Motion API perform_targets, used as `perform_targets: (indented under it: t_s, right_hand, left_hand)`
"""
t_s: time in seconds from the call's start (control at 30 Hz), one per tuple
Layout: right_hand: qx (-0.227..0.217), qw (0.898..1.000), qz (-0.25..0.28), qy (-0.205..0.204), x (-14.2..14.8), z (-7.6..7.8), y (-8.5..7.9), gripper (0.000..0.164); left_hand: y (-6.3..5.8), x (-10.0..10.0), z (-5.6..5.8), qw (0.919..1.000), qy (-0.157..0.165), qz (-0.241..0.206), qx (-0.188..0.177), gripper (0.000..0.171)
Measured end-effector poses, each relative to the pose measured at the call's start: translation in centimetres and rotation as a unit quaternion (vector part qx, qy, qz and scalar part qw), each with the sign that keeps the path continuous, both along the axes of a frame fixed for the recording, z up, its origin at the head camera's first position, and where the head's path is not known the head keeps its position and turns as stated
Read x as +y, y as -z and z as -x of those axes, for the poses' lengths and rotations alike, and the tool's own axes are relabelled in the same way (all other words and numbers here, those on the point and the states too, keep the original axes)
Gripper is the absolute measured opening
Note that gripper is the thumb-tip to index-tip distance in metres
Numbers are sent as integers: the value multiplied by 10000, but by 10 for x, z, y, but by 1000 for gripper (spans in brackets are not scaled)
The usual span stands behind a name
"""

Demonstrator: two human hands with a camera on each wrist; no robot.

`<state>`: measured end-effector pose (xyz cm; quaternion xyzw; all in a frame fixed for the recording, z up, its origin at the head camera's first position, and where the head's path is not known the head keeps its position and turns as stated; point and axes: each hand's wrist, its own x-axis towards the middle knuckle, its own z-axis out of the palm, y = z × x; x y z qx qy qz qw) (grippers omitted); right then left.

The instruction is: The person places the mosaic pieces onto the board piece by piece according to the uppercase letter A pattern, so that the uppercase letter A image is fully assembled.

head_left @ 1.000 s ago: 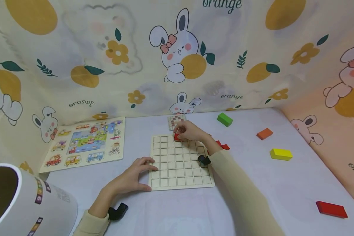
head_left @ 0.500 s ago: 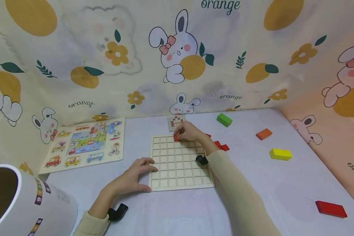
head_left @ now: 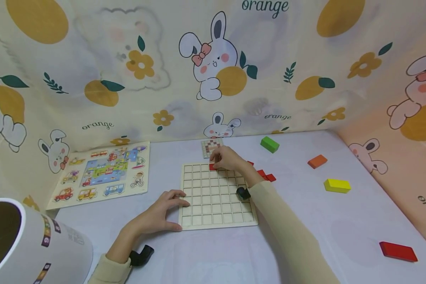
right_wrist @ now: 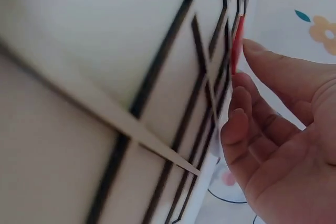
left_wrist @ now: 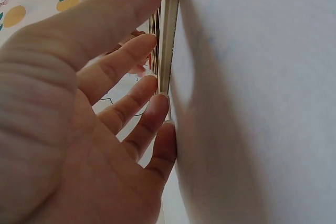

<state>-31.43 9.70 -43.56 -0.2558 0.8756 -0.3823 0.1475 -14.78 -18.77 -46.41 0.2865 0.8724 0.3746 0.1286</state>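
A red tile (head_left: 212,167) is pinched by the right hand (head_left: 228,159) at the far row of the grid board (head_left: 207,200); the board's left edge is touched by the left hand (head_left: 157,213), fingers extended; red pieces (head_left: 271,177) are seen right of the board

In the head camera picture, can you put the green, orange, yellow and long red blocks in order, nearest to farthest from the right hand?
From the right hand:
1. Green block, to its right, near the back.
2. Orange block, farther right.
3. Yellow block, in front of the orange one.
4. Long red block, front right.
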Motion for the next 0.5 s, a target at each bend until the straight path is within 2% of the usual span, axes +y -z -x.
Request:
perform_targets:
  t_s: [0.2,0.23,0.33,0.43,0.5]
  right_hand:
    - [275,9981,546,-33,32,-3,-14,23]
    - [255,9978,616,7,40,-8,-21,24]
    - [90,9977,653,139,74,-14,-27,27]
    - [-227,9980,512,300,111,-21,-24,28]
    - [-430,9974,423,397,137,-23,-14,29]
  left_hand:
    - [0,1,1,10000,-14,46,-36,62]
    - [1,1,1,10000,-15,47,-28,62]
    - [0,2,1,10000,-32,38,-30,62]
    - [-1,1,0,10000,-42,50,-38,62]
    - [-2,1,-1,9999,-58,61,-57,62]
